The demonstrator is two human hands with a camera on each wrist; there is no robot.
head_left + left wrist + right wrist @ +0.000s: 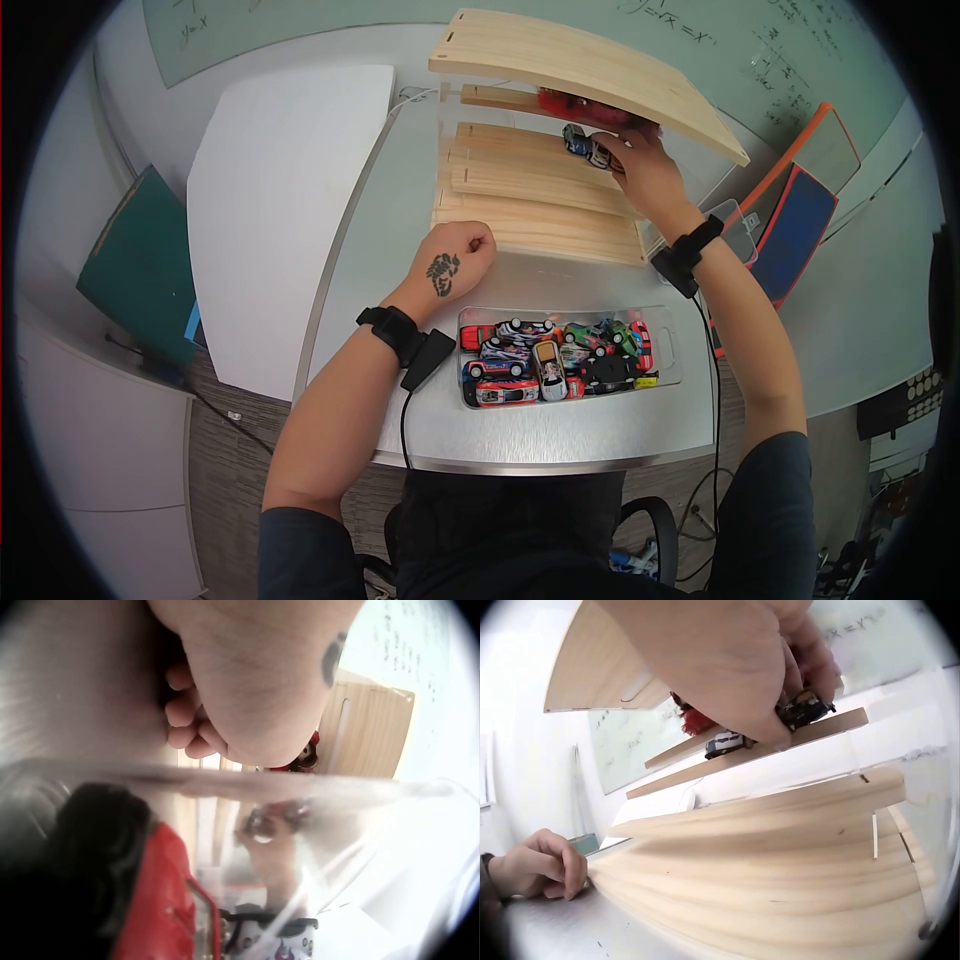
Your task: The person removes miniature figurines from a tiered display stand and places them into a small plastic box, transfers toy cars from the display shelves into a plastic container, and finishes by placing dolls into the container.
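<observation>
My right hand (648,172) reaches under the top board of a wooden rack (545,205) and pinches a dark toy car (808,711) at an upper shelf board. Right beside its fingers, a white-and-dark toy car (724,742) sits on the same narrow board. Partly hidden behind the hand is a red thing (580,106). My left hand (452,262) rests idle on the table near the rack's lower left corner, its fingers loosely curled and holding nothing. In front of it stands a clear plastic bin (672,345) full of toy cars (550,368).
The rack's lower wooden shelves (530,180) step down towards the table (400,230). Another clear container (735,235) stands right of the rack, near my right wrist. A white panel (285,230) lies to the left, and orange-framed boards (795,225) lean on the right.
</observation>
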